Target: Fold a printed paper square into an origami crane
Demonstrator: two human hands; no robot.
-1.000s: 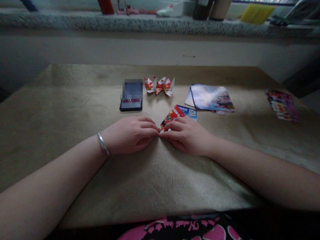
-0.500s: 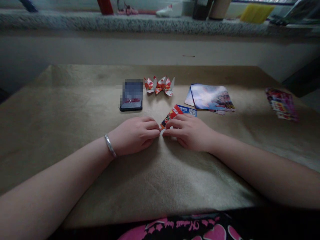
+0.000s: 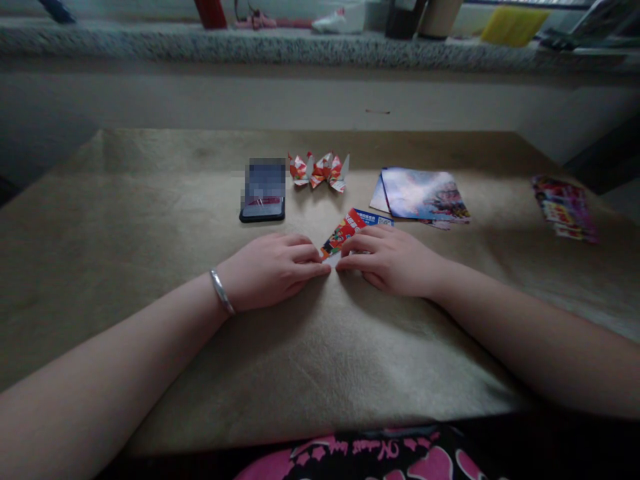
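While your left hand (image 3: 273,270) and right hand (image 3: 390,260) pinch the near corner of the red-and-blue printed paper sheet (image 3: 346,233) at frame centre on the tan tablecloth (image 3: 150,220), align edges and press the crease flat.

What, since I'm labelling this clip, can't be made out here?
Head view:
- Printed paper: near part hidden under the right hand; the left hand meets its corner, pinching or pressing unclear.
- Phone: upper screen blurred out.
- Red container on the ledge: cut off by the top edge.
- Far-right leaflet: print too blurred to read.
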